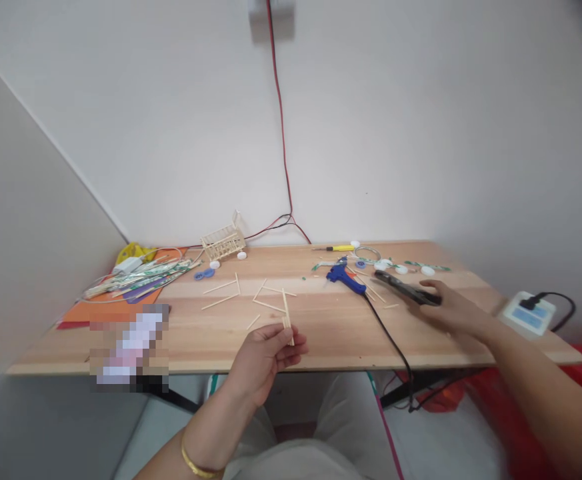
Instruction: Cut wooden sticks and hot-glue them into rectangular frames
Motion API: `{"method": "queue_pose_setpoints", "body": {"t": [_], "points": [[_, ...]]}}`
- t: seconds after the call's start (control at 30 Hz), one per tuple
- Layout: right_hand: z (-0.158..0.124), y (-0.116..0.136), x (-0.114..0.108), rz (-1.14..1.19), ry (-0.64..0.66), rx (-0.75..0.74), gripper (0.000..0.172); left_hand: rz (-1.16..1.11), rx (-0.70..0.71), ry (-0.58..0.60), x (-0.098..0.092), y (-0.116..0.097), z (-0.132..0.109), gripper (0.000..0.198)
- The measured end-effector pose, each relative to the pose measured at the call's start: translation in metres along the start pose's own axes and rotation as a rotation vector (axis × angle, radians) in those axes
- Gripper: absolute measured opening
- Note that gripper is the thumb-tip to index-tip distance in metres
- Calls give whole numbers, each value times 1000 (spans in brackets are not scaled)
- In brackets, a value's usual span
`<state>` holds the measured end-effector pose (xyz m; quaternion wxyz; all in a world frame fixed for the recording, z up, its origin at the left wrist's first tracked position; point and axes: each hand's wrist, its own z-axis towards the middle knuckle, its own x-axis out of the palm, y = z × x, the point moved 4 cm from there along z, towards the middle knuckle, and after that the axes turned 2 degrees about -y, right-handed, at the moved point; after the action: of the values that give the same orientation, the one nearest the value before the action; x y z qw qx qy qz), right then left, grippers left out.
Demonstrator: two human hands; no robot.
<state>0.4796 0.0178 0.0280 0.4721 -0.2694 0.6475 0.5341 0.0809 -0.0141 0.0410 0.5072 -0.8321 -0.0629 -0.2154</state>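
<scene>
Above the table's front edge, my left hand (271,350) is closed in a pinch on a few thin wooden sticks (286,308), one of them standing up longer than the others. To the right, my right hand (451,308) has its fingers around the near end of a long dark hand tool (403,287); blur hides its exact kind. Left of that tool lies a blue glue gun (345,279) with a black cord. On the wood between my hands and the wall, several sticks lie in open-sided shapes, including a three-sided stick frame (239,283).
A small stick-built cart (223,243) with white wheels stands by the wall. Wrapped sticks (145,277) lie over coloured paper (78,311) at left. A yellow screwdriver (341,248), white caps (401,269) and a wire ring (368,253) lie at back right. A power socket (528,313) sits at the right edge.
</scene>
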Motion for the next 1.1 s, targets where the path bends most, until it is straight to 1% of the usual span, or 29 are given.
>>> {"method": "queue_pose_setpoints", "body": {"t": [0.03, 0.1, 0.13, 0.17, 0.23, 0.3, 0.4, 0.47, 0.6, 0.77, 0.9, 1.1], "points": [[-9, 1, -2, 131, 35, -29, 59, 31, 22, -4, -1, -1, -1, 23], [-32, 12, -5, 343, 81, -136, 52, 99, 68, 3, -2, -4, -4, 24], [-45, 21, -6, 395, 68, -163, 53, 134, 93, 15, -1, -5, -6, 24], [-59, 33, -5, 427, 103, -199, 56, 170, 120, 30, 1, -6, -7, 24], [-88, 63, -2, 409, 146, -272, 55, 248, 179, 62, 6, -8, -10, 23], [-114, 97, 5, 359, 243, -391, 60, 329, 248, 85, 12, -10, -14, 23], [-137, 132, 10, 338, 301, -461, 56, 433, 345, 93, 18, -13, -21, 21], [-143, 145, 9, 325, 303, -483, 55, 494, 400, 87, 20, -16, -27, 19], [-148, 162, 6, 283, 283, -523, 52, 658, 513, 54, 22, -24, -37, 19], [-153, 180, 8, 239, 279, -544, 46, 853, 723, 32, 22, -32, -47, 21], [-156, 186, 9, 217, 264, -541, 40, 958, 817, 17, 21, -32, -50, 22], [-157, 186, 10, 226, 273, -529, 36, 1021, 935, 9, 21, -33, -53, 24]]}}
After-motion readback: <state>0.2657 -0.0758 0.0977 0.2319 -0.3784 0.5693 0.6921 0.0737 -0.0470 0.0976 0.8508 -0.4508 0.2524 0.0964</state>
